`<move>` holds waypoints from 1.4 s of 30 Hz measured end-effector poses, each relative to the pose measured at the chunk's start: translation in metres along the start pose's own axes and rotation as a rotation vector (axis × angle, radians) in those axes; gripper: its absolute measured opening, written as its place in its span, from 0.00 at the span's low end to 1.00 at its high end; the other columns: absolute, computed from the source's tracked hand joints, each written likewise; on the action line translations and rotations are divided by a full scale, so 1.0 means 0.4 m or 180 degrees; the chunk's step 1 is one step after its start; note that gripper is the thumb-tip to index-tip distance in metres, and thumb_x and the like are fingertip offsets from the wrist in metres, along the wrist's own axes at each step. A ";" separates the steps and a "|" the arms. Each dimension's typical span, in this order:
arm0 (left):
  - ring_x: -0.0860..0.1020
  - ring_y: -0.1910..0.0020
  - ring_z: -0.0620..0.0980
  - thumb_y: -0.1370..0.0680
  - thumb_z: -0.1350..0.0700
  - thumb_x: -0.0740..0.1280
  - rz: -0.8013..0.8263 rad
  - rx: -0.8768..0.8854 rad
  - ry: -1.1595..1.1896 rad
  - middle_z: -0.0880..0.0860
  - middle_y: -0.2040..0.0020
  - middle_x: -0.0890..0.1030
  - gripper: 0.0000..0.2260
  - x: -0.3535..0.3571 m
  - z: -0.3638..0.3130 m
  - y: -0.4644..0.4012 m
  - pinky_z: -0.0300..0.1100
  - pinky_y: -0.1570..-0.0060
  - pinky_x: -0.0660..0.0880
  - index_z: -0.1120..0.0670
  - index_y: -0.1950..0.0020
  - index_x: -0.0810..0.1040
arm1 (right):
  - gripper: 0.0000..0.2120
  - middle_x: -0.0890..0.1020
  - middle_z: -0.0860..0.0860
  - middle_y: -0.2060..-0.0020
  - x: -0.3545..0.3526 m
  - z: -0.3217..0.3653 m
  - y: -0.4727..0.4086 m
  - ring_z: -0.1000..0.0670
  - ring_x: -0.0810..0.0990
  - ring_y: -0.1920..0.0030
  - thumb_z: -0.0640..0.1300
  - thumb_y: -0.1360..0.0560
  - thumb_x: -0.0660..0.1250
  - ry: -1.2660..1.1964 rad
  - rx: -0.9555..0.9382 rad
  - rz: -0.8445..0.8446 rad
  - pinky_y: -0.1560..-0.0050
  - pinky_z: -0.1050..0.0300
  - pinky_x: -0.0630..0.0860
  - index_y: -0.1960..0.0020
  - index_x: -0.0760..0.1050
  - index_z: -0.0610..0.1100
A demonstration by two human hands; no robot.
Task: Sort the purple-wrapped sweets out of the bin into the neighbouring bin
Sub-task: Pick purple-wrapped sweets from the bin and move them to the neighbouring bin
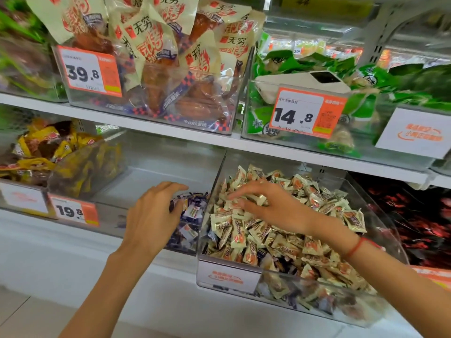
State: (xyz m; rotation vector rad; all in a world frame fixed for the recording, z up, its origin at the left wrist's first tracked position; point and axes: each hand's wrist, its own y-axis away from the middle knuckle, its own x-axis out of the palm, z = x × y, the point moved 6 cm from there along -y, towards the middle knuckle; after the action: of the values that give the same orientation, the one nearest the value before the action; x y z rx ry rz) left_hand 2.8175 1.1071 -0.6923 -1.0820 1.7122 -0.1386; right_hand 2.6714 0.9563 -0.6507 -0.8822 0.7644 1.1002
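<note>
Purple-wrapped sweets (189, 211) lie in a small heap at the near right corner of the neighbouring bin (156, 172), the clear one on the left, which is otherwise mostly bare. The left hand (152, 215) hangs over that heap with its fingers curled downward; whether it pinches a sweet or has none I cannot tell, since the fingertips are hidden behind the hand. The right hand (266, 206) lies on the cream-wrapped sweets (244, 230) in the right-hand bin (229, 276), fingers loosely spread and reaching leftward, with no clear pinch on anything. A few dark purple wrappers (286, 263) show low down against the near wall of that bin, under the cream ones.

The likely slip here is grabbing blind: the purple pieces left are buried, so raking through the pile could lift cream sweets along with them, or push some over the low near edge onto the floor. A careless drop near the dividing wall could also send a purple sweet back.
</note>
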 end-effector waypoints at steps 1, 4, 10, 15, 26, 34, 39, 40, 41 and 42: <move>0.79 0.49 0.48 0.23 0.57 0.68 -0.0114 0.0142 0.0105 0.44 0.45 0.80 0.12 -0.018 -0.037 0.005 0.42 0.58 0.74 0.46 0.42 0.80 | 0.11 0.79 0.61 0.43 -0.015 -0.023 0.045 0.65 0.74 0.42 0.46 0.21 0.65 0.0158 0.0031 0.0070 0.41 0.72 0.67 0.41 0.79 0.54; 0.76 0.52 0.38 0.24 0.56 0.68 0.0006 0.0706 0.0746 0.40 0.49 0.80 0.10 -0.027 -0.180 0.024 0.30 0.55 0.69 0.45 0.45 0.80 | 0.10 0.77 0.69 0.48 -0.024 -0.105 0.157 0.71 0.73 0.47 0.48 0.24 0.68 0.0707 0.0219 0.0532 0.44 0.75 0.66 0.43 0.78 0.59; 0.76 0.46 0.43 0.23 0.51 0.68 0.2870 0.1429 0.0897 0.46 0.41 0.79 0.09 0.240 -0.360 0.078 0.43 0.45 0.73 0.44 0.44 0.80 | 0.12 0.77 0.67 0.51 -0.011 -0.200 0.270 0.66 0.73 0.48 0.50 0.27 0.72 0.0539 0.0493 0.1002 0.46 0.67 0.70 0.44 0.80 0.56; 0.76 0.48 0.45 0.28 0.47 0.72 0.3958 0.1480 0.0402 0.49 0.42 0.79 0.18 0.321 -0.348 0.084 0.39 0.53 0.72 0.45 0.39 0.79 | 0.12 0.77 0.64 0.46 -0.049 -0.206 0.293 0.64 0.71 0.44 0.53 0.26 0.70 0.0881 0.0506 0.0979 0.39 0.56 0.70 0.44 0.77 0.63; 0.73 0.63 0.32 0.27 0.46 0.70 0.1799 0.1069 0.0447 0.39 0.61 0.76 0.08 0.232 -0.281 0.005 0.28 0.65 0.67 0.43 0.49 0.79 | 0.16 0.78 0.59 0.41 -0.016 -0.200 0.255 0.58 0.73 0.39 0.54 0.25 0.69 0.1468 0.0311 0.0693 0.32 0.56 0.63 0.39 0.76 0.54; 0.80 0.54 0.46 0.26 0.50 0.70 0.0536 0.1063 -0.0467 0.46 0.48 0.80 0.08 0.202 -0.297 -0.034 0.47 0.50 0.78 0.48 0.48 0.79 | 0.14 0.81 0.54 0.44 -0.089 -0.210 0.129 0.54 0.80 0.47 0.49 0.24 0.68 0.0842 0.0625 -0.0668 0.47 0.60 0.76 0.40 0.76 0.50; 0.74 0.44 0.44 0.27 0.56 0.71 0.0682 0.1265 -0.0583 0.43 0.45 0.78 0.09 0.205 -0.302 -0.014 0.38 0.50 0.74 0.47 0.50 0.76 | 0.18 0.75 0.50 0.36 -0.068 -0.228 0.086 0.48 0.77 0.40 0.50 0.22 0.65 0.1495 0.0739 -0.0538 0.46 0.56 0.74 0.34 0.72 0.50; 0.73 0.44 0.44 0.27 0.55 0.71 0.0742 0.1358 -0.0499 0.42 0.45 0.77 0.08 0.202 -0.303 -0.006 0.37 0.47 0.72 0.46 0.51 0.76 | 0.19 0.74 0.50 0.36 -0.070 -0.225 0.088 0.47 0.76 0.39 0.50 0.23 0.66 0.1507 0.0701 -0.0445 0.45 0.55 0.74 0.33 0.71 0.51; 0.71 0.44 0.42 0.27 0.55 0.71 0.0861 0.1448 -0.0354 0.41 0.47 0.76 0.08 0.198 -0.306 0.005 0.36 0.45 0.70 0.44 0.54 0.75 | 0.21 0.74 0.50 0.36 -0.072 -0.221 0.097 0.47 0.75 0.38 0.50 0.23 0.67 0.1469 0.0651 -0.0364 0.44 0.54 0.73 0.32 0.71 0.51; 0.70 0.44 0.40 0.27 0.54 0.71 0.1064 0.1539 -0.0172 0.39 0.49 0.74 0.08 0.202 -0.310 0.015 0.35 0.44 0.69 0.43 0.56 0.74 | 0.22 0.74 0.51 0.36 -0.076 -0.212 0.113 0.48 0.74 0.38 0.49 0.25 0.68 0.1428 0.0572 -0.0325 0.42 0.53 0.74 0.31 0.70 0.52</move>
State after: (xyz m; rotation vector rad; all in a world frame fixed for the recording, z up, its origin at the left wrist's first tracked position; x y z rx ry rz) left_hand 2.7111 1.0042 -0.6985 -0.4356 1.6692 -0.2901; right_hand 2.6124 0.8775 -0.6722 -1.0152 1.1557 0.7352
